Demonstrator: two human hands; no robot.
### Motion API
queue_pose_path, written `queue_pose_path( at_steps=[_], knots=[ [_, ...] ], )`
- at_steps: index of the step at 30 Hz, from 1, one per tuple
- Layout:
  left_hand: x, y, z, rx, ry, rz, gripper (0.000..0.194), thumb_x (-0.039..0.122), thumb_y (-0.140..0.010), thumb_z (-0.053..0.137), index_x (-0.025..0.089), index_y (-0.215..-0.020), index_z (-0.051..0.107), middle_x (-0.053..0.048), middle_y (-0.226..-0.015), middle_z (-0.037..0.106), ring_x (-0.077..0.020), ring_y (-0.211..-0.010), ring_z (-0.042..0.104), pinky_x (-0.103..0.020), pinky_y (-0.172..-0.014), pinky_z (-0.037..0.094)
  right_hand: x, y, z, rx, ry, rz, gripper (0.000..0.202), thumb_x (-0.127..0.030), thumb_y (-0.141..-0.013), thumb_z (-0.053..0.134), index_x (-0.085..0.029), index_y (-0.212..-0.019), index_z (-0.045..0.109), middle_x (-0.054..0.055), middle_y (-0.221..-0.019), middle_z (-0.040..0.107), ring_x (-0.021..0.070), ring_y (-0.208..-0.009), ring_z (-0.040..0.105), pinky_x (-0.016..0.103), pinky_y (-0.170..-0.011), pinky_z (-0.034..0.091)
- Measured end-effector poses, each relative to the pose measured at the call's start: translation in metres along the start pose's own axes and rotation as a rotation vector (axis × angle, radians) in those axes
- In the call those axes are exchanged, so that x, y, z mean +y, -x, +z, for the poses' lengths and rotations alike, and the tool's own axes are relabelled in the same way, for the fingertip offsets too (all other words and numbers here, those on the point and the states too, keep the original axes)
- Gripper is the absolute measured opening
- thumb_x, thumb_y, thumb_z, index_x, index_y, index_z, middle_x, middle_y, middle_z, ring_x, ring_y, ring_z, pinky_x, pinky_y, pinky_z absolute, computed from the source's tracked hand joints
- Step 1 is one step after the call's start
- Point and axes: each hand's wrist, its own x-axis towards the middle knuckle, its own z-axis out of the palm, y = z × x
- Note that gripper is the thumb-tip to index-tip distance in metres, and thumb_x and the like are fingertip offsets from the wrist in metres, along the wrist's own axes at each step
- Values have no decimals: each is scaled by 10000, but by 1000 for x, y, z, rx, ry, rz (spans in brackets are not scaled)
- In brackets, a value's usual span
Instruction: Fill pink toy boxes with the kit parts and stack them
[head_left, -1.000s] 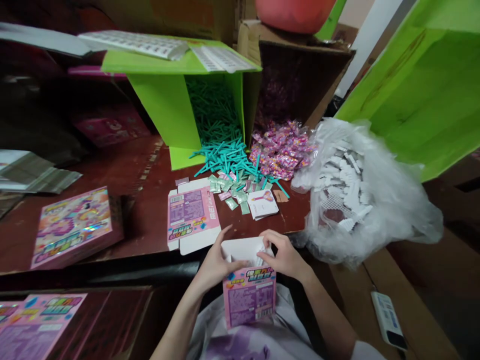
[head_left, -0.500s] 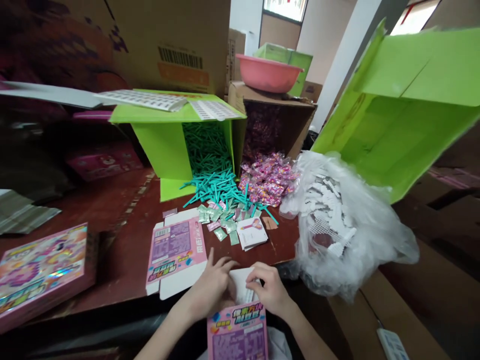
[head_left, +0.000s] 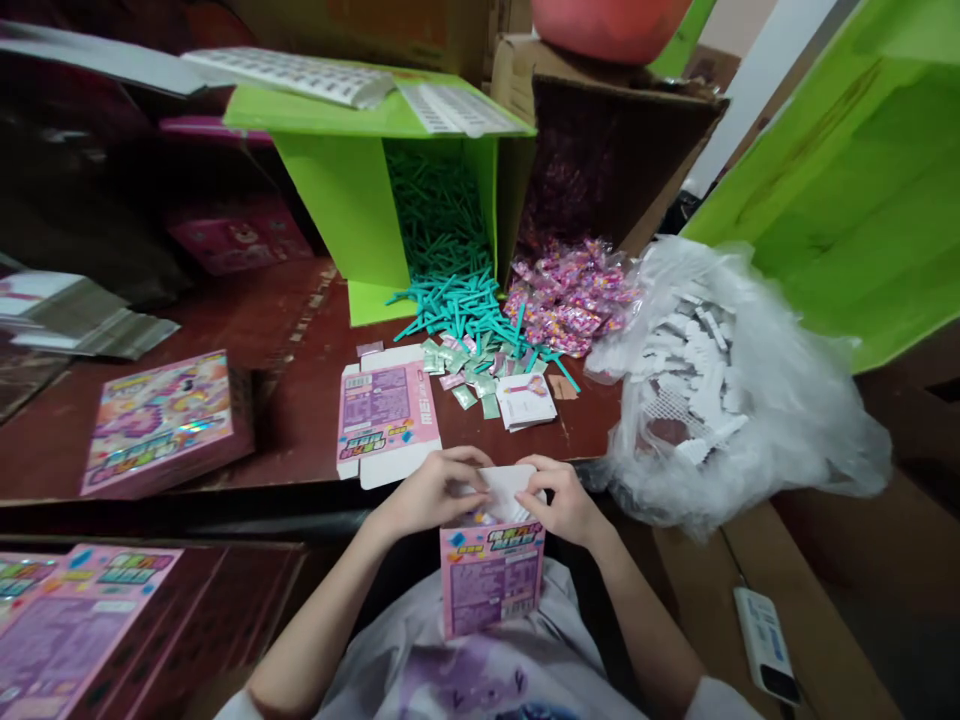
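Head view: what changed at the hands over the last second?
The left hand went from fingers spread at the pink box's left edge to fingers curled over its opening, where coloured bits now show. The right hand stays at the opening's right side. Teal sticks and plastic bag stayed put.
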Motion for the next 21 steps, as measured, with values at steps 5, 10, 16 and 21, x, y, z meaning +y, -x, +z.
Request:
queue_pose_path(
  at_steps=[5,10,16,21],
  knots=[
    [-3,-5,9,-71,-143,13,164,339,-800,632,225,-788,749,-68,-970,637,-172,-814,623,-254,-708,458,7,-6,-2,-94,56,53,345,-219,-819,579,-160,-492,489,6,-720,569,103,-656,550,234,-624,399],
    [-8,-8,11,-51,-247,4,162,283,-831,578,213,-815,724,-60,-937,623,-154,-753,603,-248,-689,442,11,-9,-6,-98,114,75,191,-192,-841,559,-161,-669,636,13,-761,586,116,-716,560,243,-687,414],
    [-14,-8,14,42,-182,-20,180,209,-891,426,175,-890,603,-61,-921,597,-142,-767,572,-246,-691,442,10,-9,-5,-106,90,247,147,-261,-841,588,-173,-752,665,-3,-759,616,114,-722,562,238,-693,407],
    [-17,-6,18,172,-139,-26,210,281,-888,461,177,-871,643,-88,-1043,600,-140,-783,596,-269,-739,469,0,-14,0,-105,94,255,429,-352,-866,563,-151,-494,490,-38,-595,461,81,-595,461,228,-581,330]
  ],
)
